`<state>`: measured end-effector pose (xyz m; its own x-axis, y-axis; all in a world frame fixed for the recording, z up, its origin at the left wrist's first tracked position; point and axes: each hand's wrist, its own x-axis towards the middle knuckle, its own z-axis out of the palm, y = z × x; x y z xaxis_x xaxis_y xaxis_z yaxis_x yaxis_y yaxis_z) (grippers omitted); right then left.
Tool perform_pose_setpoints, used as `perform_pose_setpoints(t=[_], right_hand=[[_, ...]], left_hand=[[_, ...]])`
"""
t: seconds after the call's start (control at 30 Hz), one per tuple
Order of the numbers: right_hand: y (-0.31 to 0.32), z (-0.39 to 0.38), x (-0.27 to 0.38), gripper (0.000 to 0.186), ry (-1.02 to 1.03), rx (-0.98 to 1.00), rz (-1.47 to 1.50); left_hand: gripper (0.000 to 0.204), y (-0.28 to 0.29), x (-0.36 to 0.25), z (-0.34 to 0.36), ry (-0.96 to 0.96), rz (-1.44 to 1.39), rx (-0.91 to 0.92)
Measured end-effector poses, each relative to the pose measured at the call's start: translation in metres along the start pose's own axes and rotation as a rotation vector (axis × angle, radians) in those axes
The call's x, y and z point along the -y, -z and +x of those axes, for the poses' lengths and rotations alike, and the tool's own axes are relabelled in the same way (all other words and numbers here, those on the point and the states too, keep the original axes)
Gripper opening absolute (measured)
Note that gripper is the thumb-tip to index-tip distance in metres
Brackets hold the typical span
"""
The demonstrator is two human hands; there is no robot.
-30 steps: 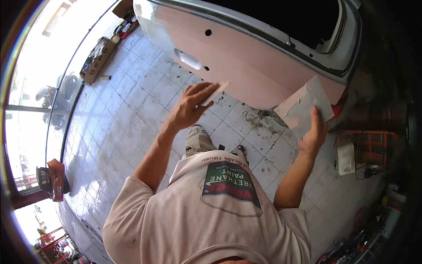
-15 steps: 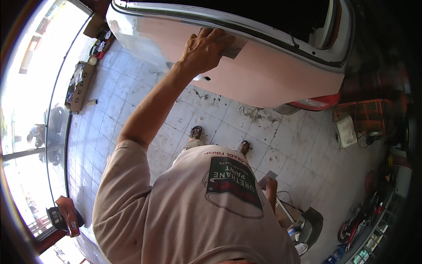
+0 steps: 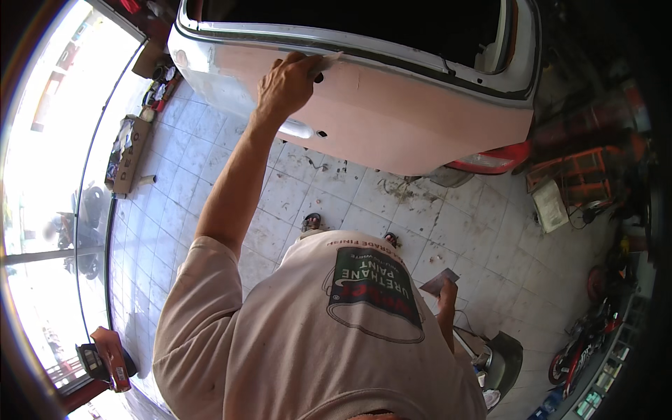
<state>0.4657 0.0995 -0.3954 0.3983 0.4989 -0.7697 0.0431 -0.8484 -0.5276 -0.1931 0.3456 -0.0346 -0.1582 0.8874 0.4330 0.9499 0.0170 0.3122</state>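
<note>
In front of me is a car's rear door panel (image 3: 392, 112), coated in pinkish filler with bare whitish metal at its left end. At its upper edge, just below the window frame, my left hand (image 3: 285, 85) is closed on a thin flat spreader (image 3: 327, 63), whose blade is tilted and seen nearly edge-on. Whether the blade touches the panel I cannot tell. Low at my right side, my right hand (image 3: 446, 292) grips a thin flat greyish plate (image 3: 438, 281), held away from the car.
A cardboard box (image 3: 131, 157) of items stands by the glass front on the left. On the right are an orange metal frame (image 3: 570, 175) and a red motorcycle (image 3: 577, 350). A dark curved part (image 3: 505, 360) lies behind my right arm. Beneath is a stained tile floor (image 3: 336, 189).
My left hand has moved left and slightly up along the panel, and its spreader has turned from face-on to nearly edge-on. My right hand with the plate has shifted slightly right.
</note>
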Motion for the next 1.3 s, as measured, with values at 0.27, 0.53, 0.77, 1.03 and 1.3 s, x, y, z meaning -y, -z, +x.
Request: perform_pose_setpoints(t=[0.27,0.53,0.77,1.03,1.3], right_hand=[[-0.004,0.003,0.023,0.066,0.241,0.108,-0.261],[-0.01,-0.003,0.069,0.074,0.304,-0.009,-0.618],[0.001,-0.044,0.074,0.073,0.185,0.083,-0.461],[-0.015,-0.015,0.031,0.06,0.072,0.043,-0.263],[-0.004,-0.002,-0.008,0.055,-0.005,0.076,-0.225]], left_hand=[[0.029,-0.018,-0.048,-0.022,0.107,0.01,0.06],[0.034,-0.02,-0.026,-0.014,-0.164,0.091,0.037],[0.043,-0.028,-0.031,-0.018,-0.222,0.137,0.051],[0.027,-0.013,-0.009,-0.021,-0.169,0.064,-0.009],[0.029,-0.032,-0.046,-0.003,-0.082,0.054,0.069]])
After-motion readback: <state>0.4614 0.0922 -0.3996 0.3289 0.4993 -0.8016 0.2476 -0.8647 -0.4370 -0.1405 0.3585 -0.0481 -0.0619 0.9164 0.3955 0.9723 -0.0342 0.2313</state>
